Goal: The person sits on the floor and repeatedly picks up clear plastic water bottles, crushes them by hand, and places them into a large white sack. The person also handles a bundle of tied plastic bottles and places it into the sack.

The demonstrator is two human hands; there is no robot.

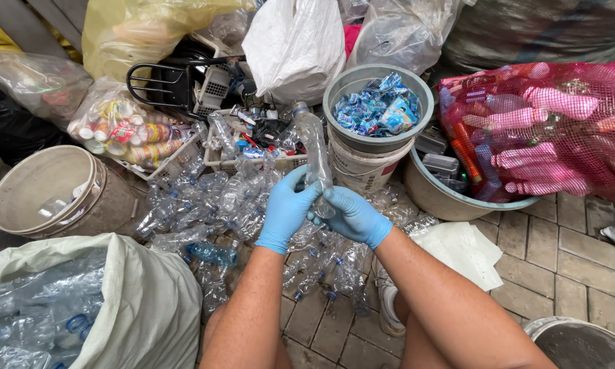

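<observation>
**Both gloved hands on one clear bottle**

From my remote seat, dead centre: left hand (285, 210) and right hand (354, 215), both blue-gloved, each grip closed around a clear plastic bottle (313, 152) — it points up toward 12 o'clock. A grey bucket of blue labels (378, 109) sits at 1 o'clock, a pile of crushed bottles (212, 198) on the paving at 9 — a red mesh sack (546, 130) at 3.

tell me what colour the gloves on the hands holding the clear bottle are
Light blue on both the left hand and right hand, seen in the head view.
</observation>
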